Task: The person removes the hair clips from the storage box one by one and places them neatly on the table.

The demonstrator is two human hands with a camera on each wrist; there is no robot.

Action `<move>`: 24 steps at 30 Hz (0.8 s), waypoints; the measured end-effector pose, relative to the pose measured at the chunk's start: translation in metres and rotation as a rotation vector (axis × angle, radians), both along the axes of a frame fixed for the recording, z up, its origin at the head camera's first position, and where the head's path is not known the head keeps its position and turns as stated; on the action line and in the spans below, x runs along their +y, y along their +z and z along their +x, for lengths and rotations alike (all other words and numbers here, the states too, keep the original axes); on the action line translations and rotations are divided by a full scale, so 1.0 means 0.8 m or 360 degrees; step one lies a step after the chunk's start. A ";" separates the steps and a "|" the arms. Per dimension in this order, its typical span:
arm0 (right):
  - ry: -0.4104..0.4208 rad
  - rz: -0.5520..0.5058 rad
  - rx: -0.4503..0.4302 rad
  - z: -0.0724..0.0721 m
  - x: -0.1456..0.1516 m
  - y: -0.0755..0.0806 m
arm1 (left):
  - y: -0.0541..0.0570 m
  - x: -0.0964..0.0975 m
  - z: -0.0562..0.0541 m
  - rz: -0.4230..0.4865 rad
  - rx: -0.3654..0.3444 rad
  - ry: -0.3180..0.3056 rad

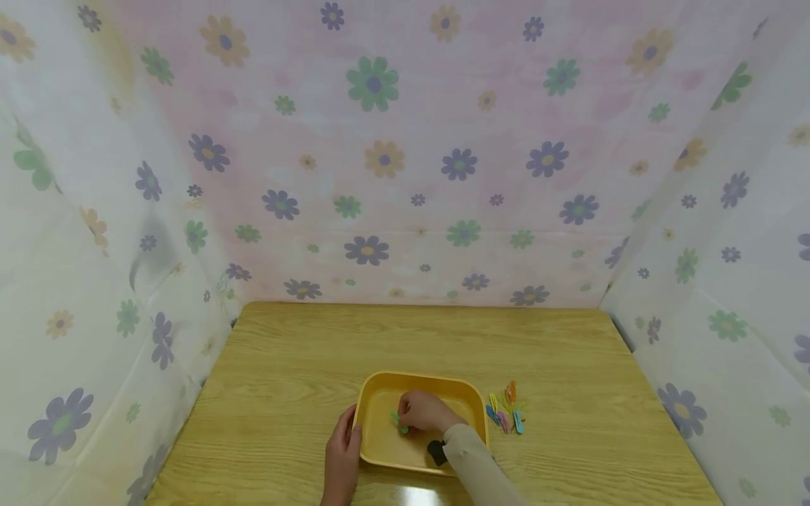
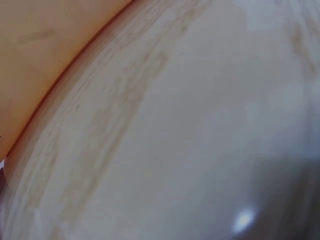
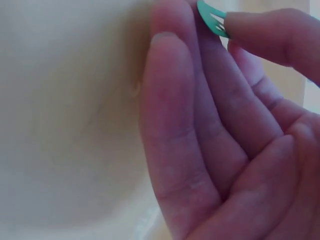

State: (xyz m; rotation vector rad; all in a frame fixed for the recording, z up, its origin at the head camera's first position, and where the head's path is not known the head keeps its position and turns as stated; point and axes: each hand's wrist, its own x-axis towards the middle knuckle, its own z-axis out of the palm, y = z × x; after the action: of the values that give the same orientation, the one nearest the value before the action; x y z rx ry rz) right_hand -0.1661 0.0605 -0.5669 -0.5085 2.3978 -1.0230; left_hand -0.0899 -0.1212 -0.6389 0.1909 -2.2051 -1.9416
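My right hand (image 1: 425,411) is inside a yellow rectangular tray (image 1: 411,377), its thumb and fingertips pinching a small green clip (image 3: 212,19). In the right wrist view the clip has narrow slots, and part of it is hidden behind the fingers. From the head, green also shows just below the fingertips, over the tray floor. My left hand (image 1: 344,450) holds the tray's left side, with the thumb at the rim. The left wrist view has the tray wall (image 2: 45,45) at its upper left; the hand is out of that view.
Several small colourful clips (image 1: 503,422) lie in a loose pile on the wooden table (image 1: 304,351), just right of the tray. A small black object (image 1: 436,452) shows beside the right sleeve cuff. Flower-patterned sheets (image 1: 418,232) stand behind the table and along both sides.
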 end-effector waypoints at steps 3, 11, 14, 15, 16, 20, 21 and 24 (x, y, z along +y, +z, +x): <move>0.0013 -0.0075 -0.0061 0.000 0.002 0.003 | -0.001 0.001 0.000 0.0002 0.0012 0.0005; 0.0059 -0.0147 -0.0090 -0.001 0.006 0.004 | 0.001 0.000 0.000 -0.0054 0.0051 0.0010; 0.0070 -0.0138 -0.0062 0.000 0.007 0.005 | 0.002 -0.001 0.000 -0.0055 0.0016 0.0004; 0.0073 -0.0138 -0.0055 0.000 0.007 0.005 | 0.003 -0.001 0.000 -0.0048 0.0001 0.0005; 0.0072 -0.0134 -0.0047 0.000 0.008 0.005 | 0.004 -0.002 0.000 -0.0044 -0.0012 0.0004; 0.0053 -0.0129 -0.0023 0.002 0.010 0.008 | 0.005 -0.002 0.000 -0.0012 -0.0039 -0.0011; 0.0045 -0.0125 -0.0018 0.003 0.010 0.009 | 0.006 -0.001 0.000 -0.0014 -0.0040 -0.0016; 0.0022 -0.0135 -0.0003 0.005 0.012 0.011 | 0.007 0.000 0.001 -0.0021 -0.0036 -0.0014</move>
State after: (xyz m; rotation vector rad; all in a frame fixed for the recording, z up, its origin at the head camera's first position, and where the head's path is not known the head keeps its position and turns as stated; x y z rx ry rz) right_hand -0.1624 0.0699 -0.5582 -0.5530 2.3536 -1.1220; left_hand -0.0893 -0.1213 -0.6333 0.2024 -2.2357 -1.9383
